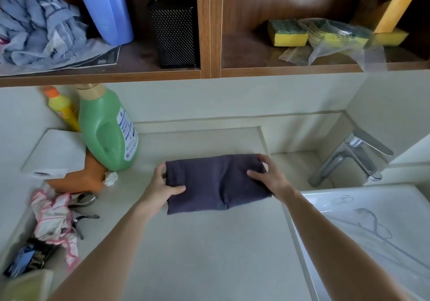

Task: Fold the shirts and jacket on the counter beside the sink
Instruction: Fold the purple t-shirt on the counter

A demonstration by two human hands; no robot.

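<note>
A dark purple-grey shirt lies folded into a compact rectangle on the pale counter, just left of the sink. My left hand grips its left edge, thumb on top and fingers under the fabric. My right hand grips the right edge the same way, thumb pressing the top layer. No other shirt or jacket shows on the counter.
A green detergent bottle, a yellow bottle and an orange container stand at the left. A folded umbrella lies near the left edge. The white sink and tap sit on the right. Shelves above hold cloths and sponges.
</note>
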